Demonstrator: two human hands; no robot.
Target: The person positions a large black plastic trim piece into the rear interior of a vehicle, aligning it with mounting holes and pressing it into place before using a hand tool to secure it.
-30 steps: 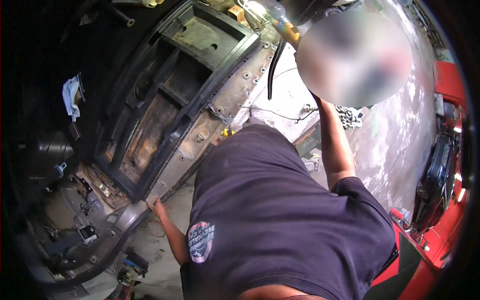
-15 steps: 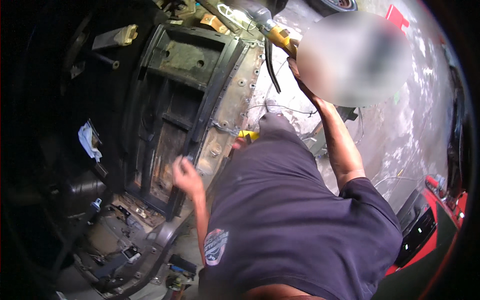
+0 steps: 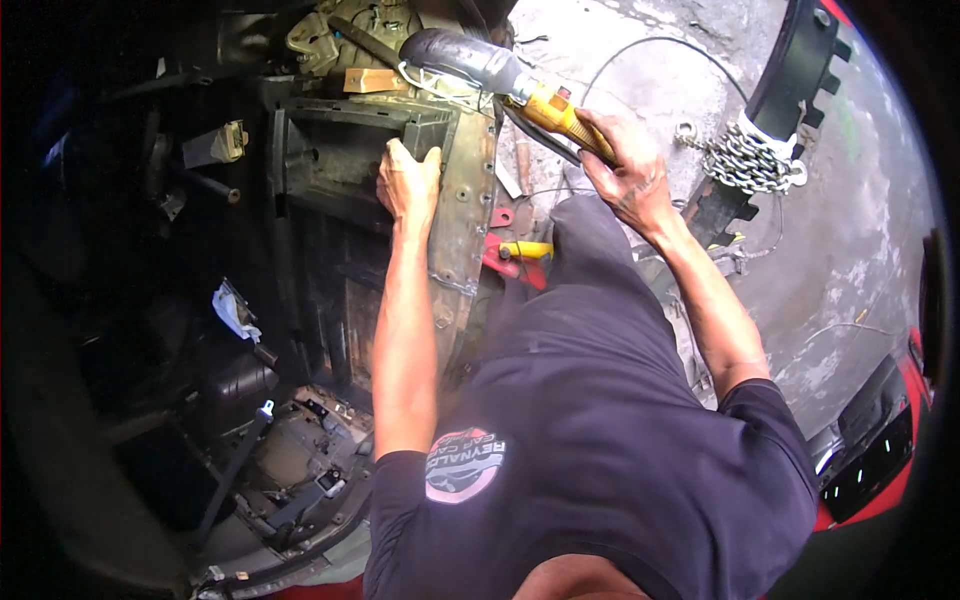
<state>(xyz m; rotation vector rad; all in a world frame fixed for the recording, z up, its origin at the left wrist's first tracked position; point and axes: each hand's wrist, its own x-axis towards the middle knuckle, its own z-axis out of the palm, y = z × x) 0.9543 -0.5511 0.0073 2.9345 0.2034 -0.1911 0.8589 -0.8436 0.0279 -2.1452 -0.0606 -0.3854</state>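
My right hand is wrapped round the yellow handle of a work light. The light has a grey metal hood and a white wire hook, and its head points left over the far end of a black metal frame. Up at that end, my left hand is closed on the frame's right-hand edge, thumb raised; its fingertips are partly hidden. Along the frame's right side runs a bare metal flange with a row of holes. The frame's recesses lie left of my left forearm, mostly in shadow.
A chain hangs round a black toothed beam at the right. Red metal parts and a yellow bar lie by my leg. Seat-belt buckle and stripped car floor are at lower left. A cable crosses the concrete.
The view has shifted. My left hand has moved up to the far end of the frame and closed on its edge. The work light stays in my right hand; the chain has come into sight.
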